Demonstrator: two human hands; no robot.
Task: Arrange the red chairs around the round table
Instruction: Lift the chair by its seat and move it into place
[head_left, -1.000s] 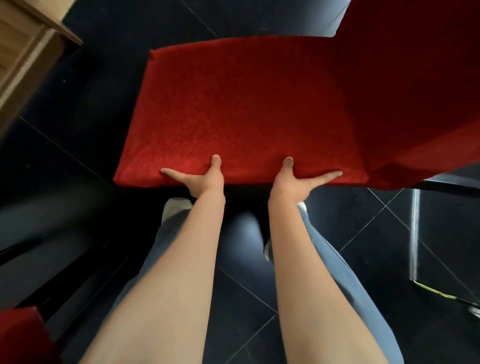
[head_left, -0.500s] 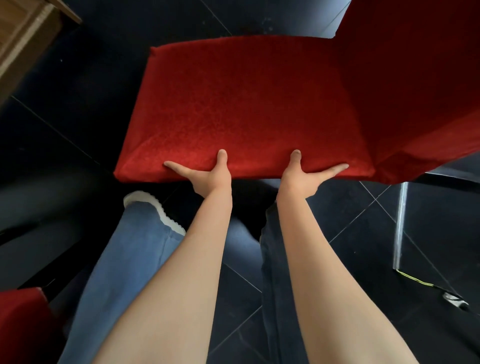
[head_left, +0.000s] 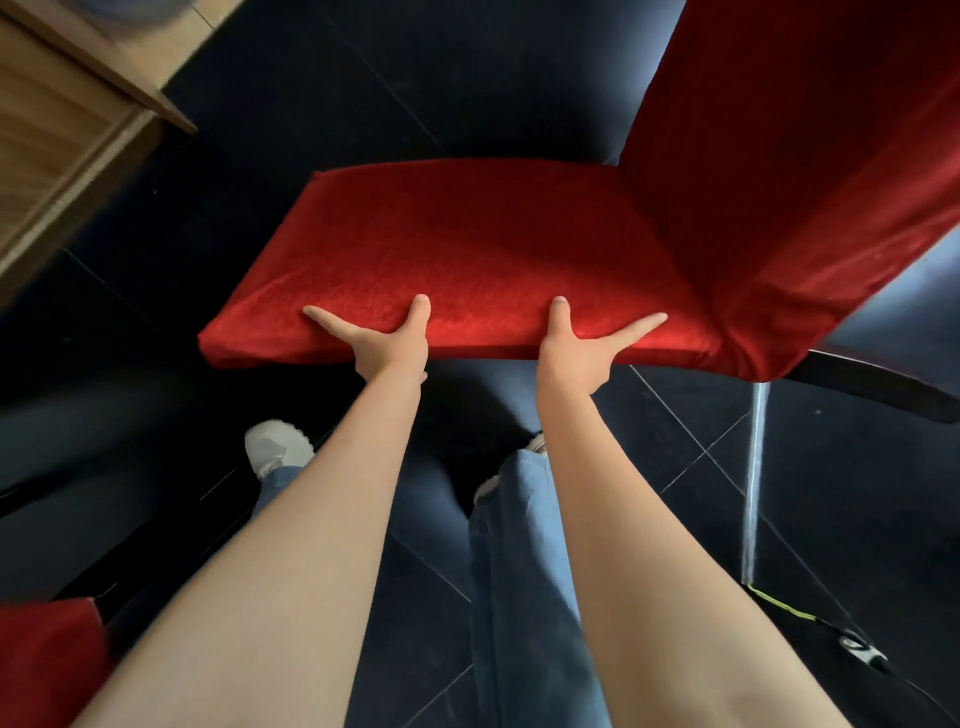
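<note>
The red chair (head_left: 478, 249) fills the view from centre to 2 o'clock, its backrest rising at 1 o'clock. Both hands grip the seat's near edge: the left hand (head_left: 387, 345) at 7 o'clock of the seat, the right hand (head_left: 584, 348) at 5 o'clock, thumbs on top, remaining fingers hidden beneath.

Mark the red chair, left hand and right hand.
red chair (head_left: 467, 244): head view, middle of seat cushion.
left hand (head_left: 387, 345): head view, back of hand.
right hand (head_left: 576, 348): head view, back of hand.
</note>
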